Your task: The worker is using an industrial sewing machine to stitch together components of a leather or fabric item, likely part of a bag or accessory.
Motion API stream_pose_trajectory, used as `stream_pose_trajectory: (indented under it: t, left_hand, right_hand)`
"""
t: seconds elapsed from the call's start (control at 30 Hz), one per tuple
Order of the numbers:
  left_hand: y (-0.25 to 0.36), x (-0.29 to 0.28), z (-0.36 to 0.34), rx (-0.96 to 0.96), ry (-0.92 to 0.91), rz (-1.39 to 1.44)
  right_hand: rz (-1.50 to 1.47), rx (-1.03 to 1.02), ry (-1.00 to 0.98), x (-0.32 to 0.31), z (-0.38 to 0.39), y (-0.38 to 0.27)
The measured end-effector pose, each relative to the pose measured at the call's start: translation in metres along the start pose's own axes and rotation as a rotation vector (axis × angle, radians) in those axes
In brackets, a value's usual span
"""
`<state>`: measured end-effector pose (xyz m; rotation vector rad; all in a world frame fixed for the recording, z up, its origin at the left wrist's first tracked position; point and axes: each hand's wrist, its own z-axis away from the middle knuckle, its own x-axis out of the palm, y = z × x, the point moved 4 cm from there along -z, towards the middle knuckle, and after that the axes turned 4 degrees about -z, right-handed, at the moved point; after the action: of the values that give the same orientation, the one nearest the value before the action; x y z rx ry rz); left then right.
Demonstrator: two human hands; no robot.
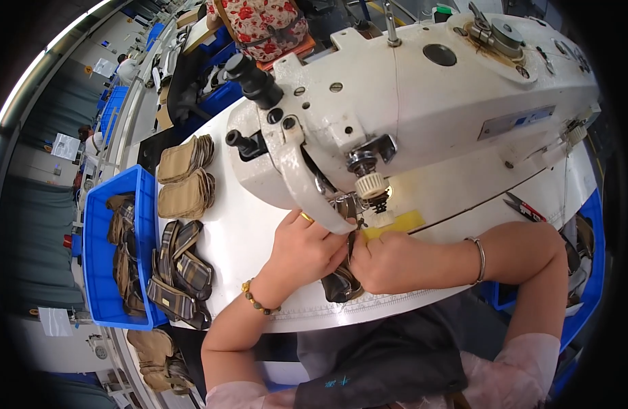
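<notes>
Two bare hands meet at the head of a white sewing machine [341,102], seen from above. The left hand [305,251], wearing a ring, is curled nearly closed, its fingertips pinching a dark cloth [342,286]. The right hand [390,263] is bent into a loose fist with fingers gathered on the same cloth; its fingertips are partly hidden. The cloth lies on the white table [242,255], just in front of the needle area, hanging toward the person between the hands. A yellow piece [404,222] lies just beyond the right hand. To the left are tan stacks [181,194], plaid pieces [191,273] and a blue bin [96,262]; to the right, scissors [525,208].
</notes>
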<state>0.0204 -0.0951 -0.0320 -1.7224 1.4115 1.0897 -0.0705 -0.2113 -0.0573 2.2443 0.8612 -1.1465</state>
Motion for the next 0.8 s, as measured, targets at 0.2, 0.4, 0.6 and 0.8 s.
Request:
stream_pose_trajectory:
  t: [0.2,0.4,0.6,0.8]
  left_hand:
    - [0.01,-0.001,0.0,-0.137,-0.066,0.106]
    - [0.013,0.008,0.006,-0.186,-0.081,0.139]
    - [0.005,0.014,0.004,-0.191,-0.074,0.094]
    - [0.019,0.001,0.011,-0.093,0.006,-0.055]
  right_hand:
    - [-0.008,-0.027,-0.159,0.0,0.005,-0.006]
    - [-0.051,0.044,-0.205,-0.003,0.005,-0.006]
    - [-0.067,0.113,-0.241,-0.005,0.0,0.004]
    - [0.004,0.048,-0.223,-0.011,0.004,-0.001]
